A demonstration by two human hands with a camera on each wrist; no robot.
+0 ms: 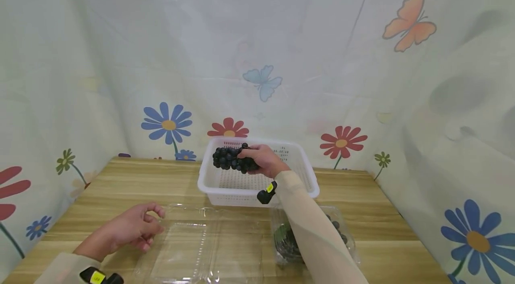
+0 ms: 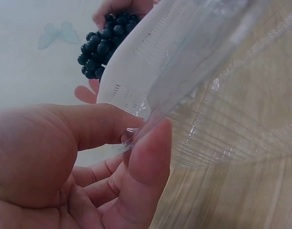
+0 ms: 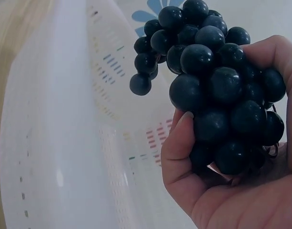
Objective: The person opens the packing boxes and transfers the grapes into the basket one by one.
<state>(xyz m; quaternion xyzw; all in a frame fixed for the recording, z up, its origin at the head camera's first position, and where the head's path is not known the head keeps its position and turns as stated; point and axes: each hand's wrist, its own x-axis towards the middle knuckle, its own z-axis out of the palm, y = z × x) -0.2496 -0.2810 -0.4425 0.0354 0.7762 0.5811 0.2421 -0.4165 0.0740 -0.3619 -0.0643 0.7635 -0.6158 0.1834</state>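
Observation:
A bunch of dark grapes (image 1: 228, 159) hangs over the white basket (image 1: 237, 197), and my right hand (image 1: 264, 159) grips it at one end. In the right wrist view the thumb and fingers curl round the grapes (image 3: 212, 95), and the basket wall (image 3: 45, 124) stands beside them. My left hand (image 1: 130, 228) is at the left edge of a clear plastic clamshell (image 1: 179, 248) on the table. The left wrist view has its thumb and fingertip pinching the thin rim of that clear plastic (image 2: 184, 76).
Right of the clamshell stands a clear plastic box (image 1: 354, 250) with more dark grapes (image 1: 335, 224), partly hidden under my right sleeve (image 1: 314, 230). All of it is on a wood-grain table (image 1: 386, 221). A flower-print curtain (image 1: 257, 29) closes off the back and sides.

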